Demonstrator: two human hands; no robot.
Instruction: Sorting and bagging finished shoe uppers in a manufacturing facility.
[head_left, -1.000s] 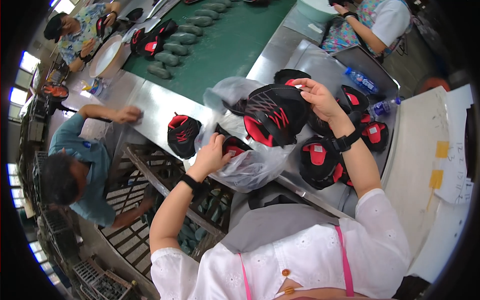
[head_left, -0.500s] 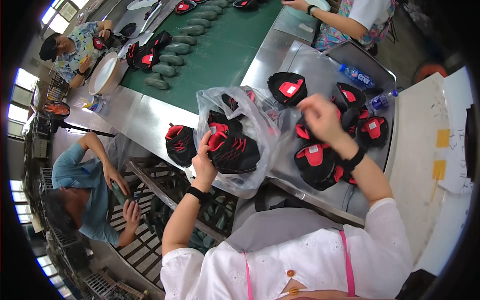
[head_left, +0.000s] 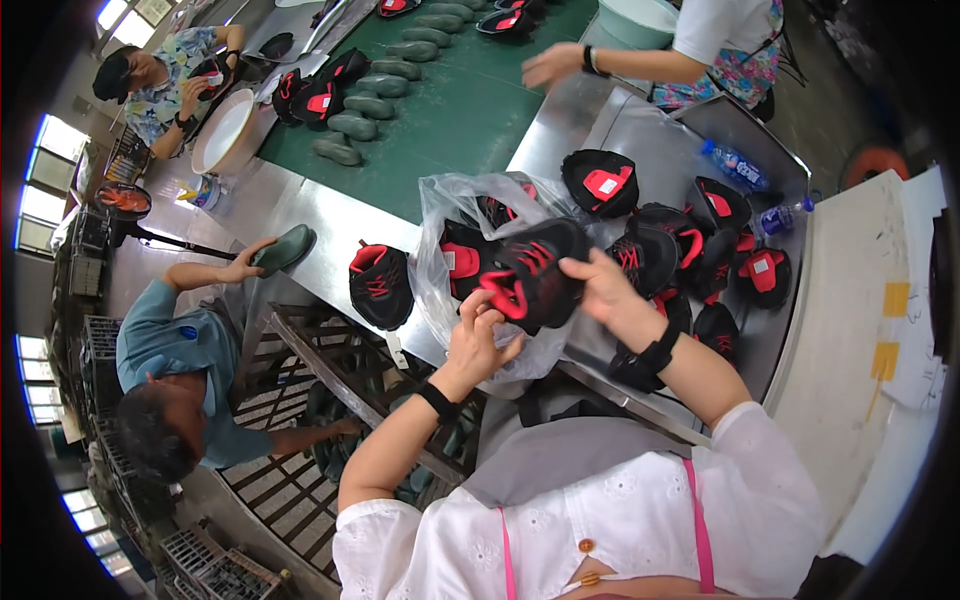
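The desk [head_left: 325, 220] has its near edge toward six o'clock from the clear plastic bag [head_left: 535, 360]; toward eleven, the bag meets the corner of the green belt [head_left: 470, 150], so there the room looks narrow. Inside the bag I count two uppers [head_left: 462, 262]. Above it is one black-and-red shoe upper [head_left: 548, 275]: my right hand [head_left: 608, 288] holds it, and my left hand [head_left: 475, 345] bends its fingers at the red collar, but whether they grip, I cannot tell. One single upper [head_left: 380, 287] sits at nine o'clock, two bottles [head_left: 735, 166] near two.

Held shoe upper [head_left: 550, 250]: matt black fabric, red cloth lining
Bag [head_left: 545, 355]: see-through plastic, glossy, crinkled
Tabletop [head_left: 635, 135]: smooth, shiny metal
Belt [head_left: 440, 140]: matt green, smooth
Bottles [head_left: 735, 167] near the tabletop's right edge: glossy plastic
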